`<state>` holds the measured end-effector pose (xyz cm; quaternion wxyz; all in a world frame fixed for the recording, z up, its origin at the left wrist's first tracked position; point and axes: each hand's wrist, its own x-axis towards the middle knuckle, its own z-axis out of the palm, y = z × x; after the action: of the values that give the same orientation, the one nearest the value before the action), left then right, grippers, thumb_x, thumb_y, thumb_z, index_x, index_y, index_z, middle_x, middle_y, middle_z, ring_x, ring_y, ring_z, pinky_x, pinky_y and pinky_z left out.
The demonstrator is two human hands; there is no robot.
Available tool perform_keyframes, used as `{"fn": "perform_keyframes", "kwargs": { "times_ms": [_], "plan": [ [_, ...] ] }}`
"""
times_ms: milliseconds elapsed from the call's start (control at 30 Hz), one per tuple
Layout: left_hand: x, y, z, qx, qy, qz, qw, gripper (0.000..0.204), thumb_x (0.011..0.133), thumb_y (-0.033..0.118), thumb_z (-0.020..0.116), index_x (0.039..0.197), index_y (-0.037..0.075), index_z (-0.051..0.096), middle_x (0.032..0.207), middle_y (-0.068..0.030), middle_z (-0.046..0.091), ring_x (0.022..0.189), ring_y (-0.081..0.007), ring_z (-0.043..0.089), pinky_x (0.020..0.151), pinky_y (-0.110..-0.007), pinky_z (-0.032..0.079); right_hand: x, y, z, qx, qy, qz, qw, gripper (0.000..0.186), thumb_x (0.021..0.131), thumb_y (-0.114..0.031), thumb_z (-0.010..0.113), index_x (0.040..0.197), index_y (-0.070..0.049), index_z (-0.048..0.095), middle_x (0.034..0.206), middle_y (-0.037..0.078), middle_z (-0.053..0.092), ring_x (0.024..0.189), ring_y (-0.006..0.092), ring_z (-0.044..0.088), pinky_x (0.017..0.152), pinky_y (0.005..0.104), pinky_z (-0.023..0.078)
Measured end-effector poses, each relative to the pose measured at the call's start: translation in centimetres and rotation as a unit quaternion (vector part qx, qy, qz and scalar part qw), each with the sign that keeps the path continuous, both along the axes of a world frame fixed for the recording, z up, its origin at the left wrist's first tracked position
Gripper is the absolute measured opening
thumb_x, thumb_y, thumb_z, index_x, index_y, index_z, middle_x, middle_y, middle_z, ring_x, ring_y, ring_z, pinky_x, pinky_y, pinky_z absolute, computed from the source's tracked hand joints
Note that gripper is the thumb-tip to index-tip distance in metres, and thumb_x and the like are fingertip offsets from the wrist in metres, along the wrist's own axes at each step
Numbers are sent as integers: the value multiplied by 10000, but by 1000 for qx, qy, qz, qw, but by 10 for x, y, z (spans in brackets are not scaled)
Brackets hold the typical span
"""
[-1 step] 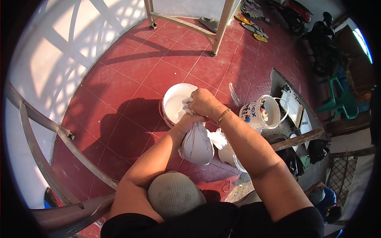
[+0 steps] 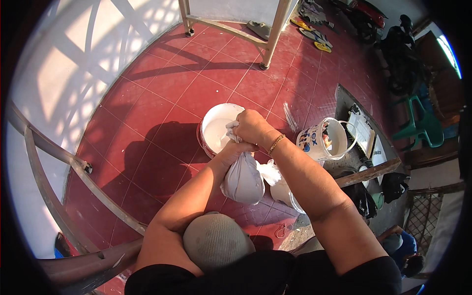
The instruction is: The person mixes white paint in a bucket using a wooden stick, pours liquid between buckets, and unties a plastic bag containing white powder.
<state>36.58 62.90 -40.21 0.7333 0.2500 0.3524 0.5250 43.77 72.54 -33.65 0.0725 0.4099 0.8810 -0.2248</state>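
Observation:
A plastic bag [image 2: 244,183], bulging with something whitish, hangs below my hands beside a round bucket [image 2: 211,116]. White paint-like liquid [image 2: 216,132] lies inside that bucket, which has red on its outer side. My left hand [image 2: 236,152] is closed round the neck of the bag. Just above it, at the bucket's right rim, my right hand [image 2: 252,128] pinches the white-smeared, twisted top of the same bag. The fingers of both hands show only in part.
To the right stands a white printed pail [image 2: 319,140] with a handle. Behind it lie a white paint tray [image 2: 363,129] and a wooden plank [image 2: 371,173]. A white container [image 2: 285,194] sits near my right forearm. Metal frame legs [image 2: 273,42] rise ahead; a curved rail [image 2: 54,196] is at left.

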Motion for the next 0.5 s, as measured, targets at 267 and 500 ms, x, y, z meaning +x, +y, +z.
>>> {"fn": "perform_keyframes", "kwargs": {
  "times_ms": [267, 500],
  "plan": [
    [1, -5, 14, -142, -29, 44, 988, 107, 698, 106, 601, 789, 50, 597, 647, -56, 567, 510, -163, 539, 499, -306, 458, 12, 12, 28, -262, 69, -103, 957, 301, 811, -196, 651, 945, 73, 662, 825, 167, 668, 676, 244, 661, 568, 353, 551],
    [-2, -3, 11, -81, -63, -13, 995, 109, 695, 116, 590, 752, 24, 596, 660, -78, 572, 577, -167, 565, 543, -307, 478, 49, 22, 25, -522, 260, -148, 798, 264, 873, -86, 589, 1027, 128, 611, 864, 165, 666, 706, 217, 676, 604, 316, 595]
  ]
}}
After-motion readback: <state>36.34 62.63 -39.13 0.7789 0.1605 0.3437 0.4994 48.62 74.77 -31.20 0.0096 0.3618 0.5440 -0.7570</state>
